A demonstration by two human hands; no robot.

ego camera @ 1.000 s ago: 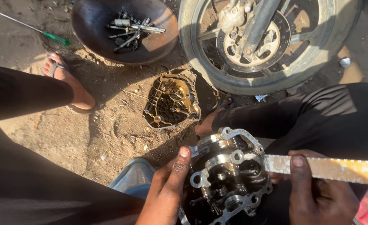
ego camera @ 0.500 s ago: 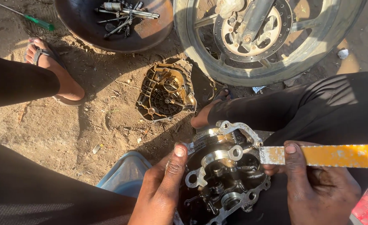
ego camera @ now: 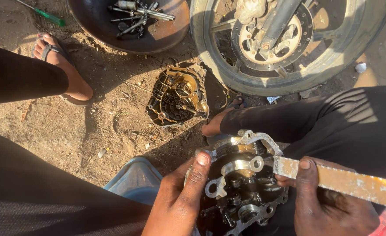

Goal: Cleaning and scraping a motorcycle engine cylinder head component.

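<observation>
A dark, oily metal engine part (ego camera: 238,183) with silver lugs rests on my lap at the bottom middle. My left hand (ego camera: 180,199) grips its left side, thumb up along the rim. My right hand (ego camera: 321,203) holds a flat, worn strip of metal (ego camera: 346,181), thumb pressed on top; the strip's end lies on the engine part's right edge and the rest runs off to the right.
An engine cover (ego camera: 177,96) lies inside-up on the dirt. A motorcycle wheel (ego camera: 284,41) with a brake disc stands at the top right. A dark bowl (ego camera: 131,22) holds several bolts and tools. A green-handled screwdriver (ego camera: 44,15) lies top left. Sandalled feet (ego camera: 64,70) rest nearby.
The view has shifted a little downward; the wheel and bowl sit higher in the frame. Both hands keep their hold, and the strip's end stays on the engine part's right edge.
</observation>
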